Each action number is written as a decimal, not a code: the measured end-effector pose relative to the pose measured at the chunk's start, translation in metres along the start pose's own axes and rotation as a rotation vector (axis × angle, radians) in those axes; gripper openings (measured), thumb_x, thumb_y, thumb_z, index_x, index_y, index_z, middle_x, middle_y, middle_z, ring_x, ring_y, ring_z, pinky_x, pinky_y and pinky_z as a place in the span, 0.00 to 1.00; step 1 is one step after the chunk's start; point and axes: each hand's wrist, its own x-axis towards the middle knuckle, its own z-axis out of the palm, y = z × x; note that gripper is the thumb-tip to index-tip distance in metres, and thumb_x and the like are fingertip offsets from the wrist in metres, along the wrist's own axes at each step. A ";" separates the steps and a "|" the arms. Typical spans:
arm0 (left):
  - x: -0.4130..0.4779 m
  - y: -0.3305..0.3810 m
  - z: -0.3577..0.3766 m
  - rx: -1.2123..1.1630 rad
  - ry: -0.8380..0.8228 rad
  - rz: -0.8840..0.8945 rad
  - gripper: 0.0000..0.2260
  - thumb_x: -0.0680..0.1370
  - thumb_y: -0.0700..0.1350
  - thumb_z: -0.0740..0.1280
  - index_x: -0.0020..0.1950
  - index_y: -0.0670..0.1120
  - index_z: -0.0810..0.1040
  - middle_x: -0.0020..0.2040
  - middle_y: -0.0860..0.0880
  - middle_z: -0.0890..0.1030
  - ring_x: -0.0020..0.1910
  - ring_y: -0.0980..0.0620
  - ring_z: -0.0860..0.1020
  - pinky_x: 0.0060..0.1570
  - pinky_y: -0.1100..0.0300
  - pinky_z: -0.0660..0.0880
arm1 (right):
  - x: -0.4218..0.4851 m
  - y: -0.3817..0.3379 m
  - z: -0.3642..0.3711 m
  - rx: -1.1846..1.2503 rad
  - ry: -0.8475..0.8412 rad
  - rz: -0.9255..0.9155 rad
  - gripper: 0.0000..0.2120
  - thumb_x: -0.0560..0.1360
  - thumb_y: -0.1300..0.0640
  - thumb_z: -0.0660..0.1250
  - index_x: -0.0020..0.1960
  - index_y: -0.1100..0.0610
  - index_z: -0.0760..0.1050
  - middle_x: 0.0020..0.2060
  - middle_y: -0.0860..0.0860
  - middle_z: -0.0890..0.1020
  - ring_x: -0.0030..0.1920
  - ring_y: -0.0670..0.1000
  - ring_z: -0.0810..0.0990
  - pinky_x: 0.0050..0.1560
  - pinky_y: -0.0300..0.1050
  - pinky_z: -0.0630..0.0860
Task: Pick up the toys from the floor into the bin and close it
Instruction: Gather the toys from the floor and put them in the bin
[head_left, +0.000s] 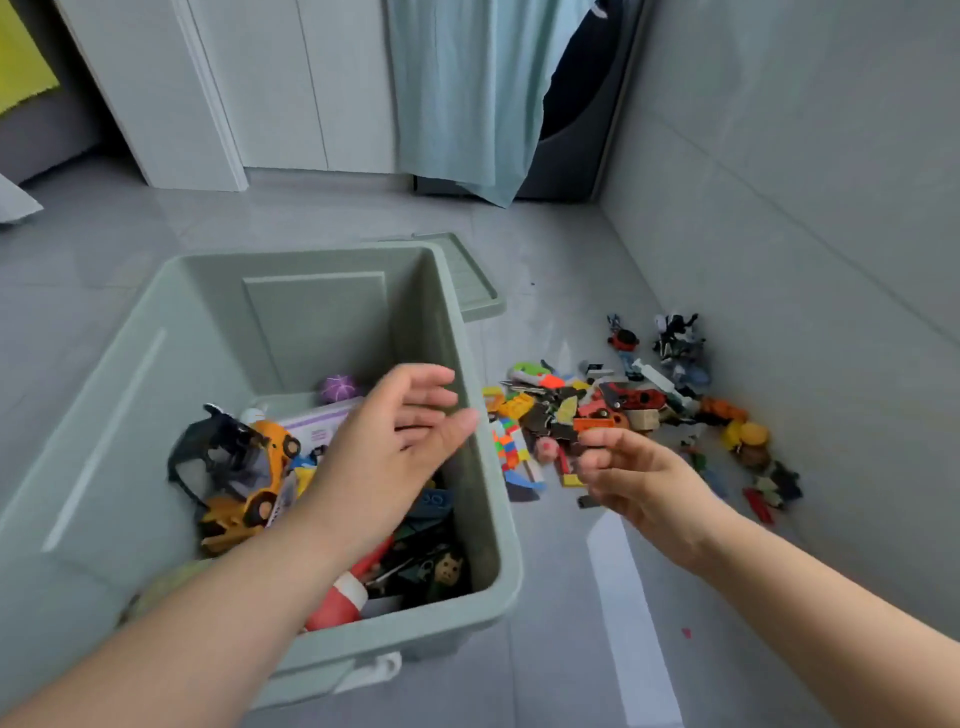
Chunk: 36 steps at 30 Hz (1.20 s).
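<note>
Grey floor tiles (550, 249) hold the open green bin (218, 322), part-filled, near left; its lid (475, 283) lies behind, mostly hidden. Loose toys (623, 410) pile rightward by the wall (805, 208). Left hand (395, 441) hovers over the bin, fingers straight, empty. Right hand (634, 478) is blurred, fingers curled, grasp unclear.

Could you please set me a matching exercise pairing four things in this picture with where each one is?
1. lid
2. yellow toy truck
3. left hand
4. toy pile

A. on the floor beside the wall
B. inside the bin
C. on the floor behind the bin
D. open above the bin

Pairs: 1-C, 2-B, 3-D, 4-A
</note>
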 end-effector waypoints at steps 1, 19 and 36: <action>-0.001 0.008 0.027 -0.071 -0.083 0.007 0.14 0.71 0.53 0.70 0.55 0.53 0.74 0.51 0.53 0.78 0.47 0.61 0.78 0.46 0.72 0.73 | -0.007 0.014 -0.022 0.000 0.078 0.044 0.15 0.72 0.75 0.62 0.49 0.58 0.76 0.36 0.52 0.79 0.38 0.49 0.77 0.42 0.40 0.73; -0.021 -0.152 0.272 -0.289 -0.053 -0.815 0.10 0.76 0.45 0.67 0.56 0.47 0.73 0.48 0.46 0.77 0.46 0.51 0.78 0.49 0.61 0.76 | 0.092 0.159 -0.209 -0.998 0.491 0.233 0.31 0.71 0.51 0.71 0.69 0.54 0.62 0.66 0.55 0.67 0.65 0.57 0.67 0.61 0.51 0.70; -0.012 -0.178 0.299 -0.793 0.015 -1.128 0.17 0.79 0.54 0.58 0.62 0.46 0.73 0.57 0.46 0.78 0.55 0.47 0.77 0.60 0.51 0.71 | 0.081 0.182 -0.217 -0.805 0.605 0.062 0.13 0.73 0.62 0.66 0.58 0.58 0.76 0.51 0.54 0.78 0.49 0.52 0.76 0.47 0.39 0.69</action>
